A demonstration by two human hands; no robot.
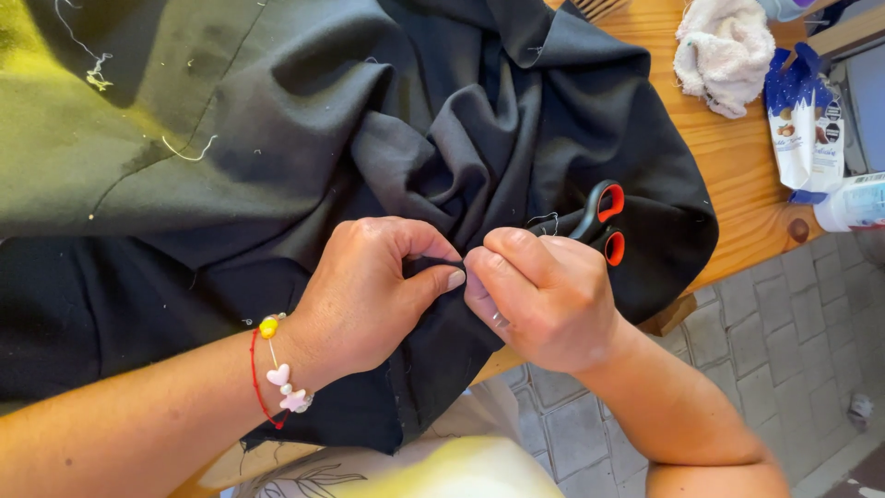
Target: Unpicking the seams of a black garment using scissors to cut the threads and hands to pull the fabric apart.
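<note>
A wooden table (737,157) stands over a floor of grey paving stones (784,323). Most of the table is covered by a rumpled black cloth (442,120) flecked with loose white threads.

At the near edge of the table, the left hand (369,295) pinches a fold of the cloth, fingers curled in and thumb pressed against it. The right hand (544,295) meets it fingertip to fingertip, fingers closed tight on the same fold. Black scissors with orange-lined handles (604,221) lie on the cloth just beyond the right hand.

At the far right of the table lie a crumpled white towel (724,51), a blue and white packet (804,120) and, touching its lower edge, a white bottle on its side (853,203).
</note>
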